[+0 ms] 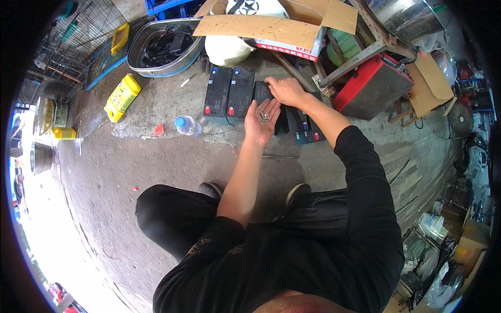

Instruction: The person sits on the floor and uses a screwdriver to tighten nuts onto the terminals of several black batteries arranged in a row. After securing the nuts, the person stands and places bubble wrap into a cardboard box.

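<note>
My left hand (259, 125) is palm up, cupping a small pile of metal screws (265, 118). Just beyond it, my right hand (285, 91) reaches down over a black battery (262, 91), fingers bent and close together at its top. Whatever may be between those fingertips is hidden. Two more black batteries, one on the left (217, 93) and one beside it (240, 94), stand left of my hands with red terminals at their near ends. Other batteries (298, 124) lie under and right of my hands, partly covered by them.
A clear plastic bottle with a blue cap (188, 125) and a yellow jug (122, 98) lie to the left. At the back are a metal basin (166, 70) of black cables and an open cardboard box (261, 27). A red-and-black case (372, 86) leans by a metal frame (348, 67) at right.
</note>
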A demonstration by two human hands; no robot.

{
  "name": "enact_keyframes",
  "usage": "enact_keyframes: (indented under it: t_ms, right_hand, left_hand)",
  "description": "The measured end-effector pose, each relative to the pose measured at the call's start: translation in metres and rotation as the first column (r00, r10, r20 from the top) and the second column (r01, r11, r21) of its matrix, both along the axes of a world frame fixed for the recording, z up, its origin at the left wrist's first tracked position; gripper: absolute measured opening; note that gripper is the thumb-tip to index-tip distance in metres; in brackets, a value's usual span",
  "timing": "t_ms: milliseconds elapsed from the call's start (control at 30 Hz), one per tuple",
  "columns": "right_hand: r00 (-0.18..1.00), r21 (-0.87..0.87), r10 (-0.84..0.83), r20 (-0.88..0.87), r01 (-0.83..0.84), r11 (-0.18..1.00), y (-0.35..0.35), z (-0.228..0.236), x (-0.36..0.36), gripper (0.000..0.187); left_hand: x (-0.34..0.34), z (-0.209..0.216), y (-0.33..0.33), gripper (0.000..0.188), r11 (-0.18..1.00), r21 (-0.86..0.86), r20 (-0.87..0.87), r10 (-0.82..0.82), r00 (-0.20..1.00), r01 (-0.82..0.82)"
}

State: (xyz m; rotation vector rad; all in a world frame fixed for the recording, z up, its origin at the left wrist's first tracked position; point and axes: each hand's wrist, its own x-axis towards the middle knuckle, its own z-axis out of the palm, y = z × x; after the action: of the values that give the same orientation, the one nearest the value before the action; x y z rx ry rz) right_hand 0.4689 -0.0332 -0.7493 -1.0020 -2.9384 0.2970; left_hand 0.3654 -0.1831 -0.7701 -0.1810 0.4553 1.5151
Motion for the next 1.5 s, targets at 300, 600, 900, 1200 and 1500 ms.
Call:
enact_keyframes:
  t_ms: [300, 600, 900, 1200, 1500]
  right_hand:
    - [0.958, 0.193, 0.153, -0.244, -0.106, 0.975, 0.006, -0.012, 0.009, 0.031]
    - [0.996, 0.083, 0.077, -0.041, -0.073, 0.994, 0.002, 0.007, -0.002, 0.031]
    - [0.997, 0.015, 0.017, 0.071, -0.018, 1.0, -0.005, 0.014, -0.013, 0.033]
    - [0.984, 0.005, -0.051, 0.169, 0.05, 0.999, -0.008, 0.008, -0.013, 0.035]
    - [0.993, 0.035, -0.02, 0.115, 0.017, 0.999, -0.006, -0.001, -0.009, 0.034]
  left_hand:
    - [0.002, -0.001, 0.002, 0.07, 1.0, 0.007, 0.011, -0.02, 1.0, 0.02]
    - [-0.004, 0.005, -0.004, 0.068, 0.999, -0.036, 0.056, -0.009, 0.998, 0.011]
    - [-0.025, 0.014, -0.007, 0.066, 0.996, -0.067, 0.014, 0.057, 0.998, -0.056]
    - [-0.024, -0.006, -0.004, 0.061, 0.971, -0.13, 0.002, 0.203, 0.979, -0.201]
    - [-0.022, -0.006, 0.0, 0.055, 0.969, -0.144, 0.002, 0.203, 0.979, -0.201]
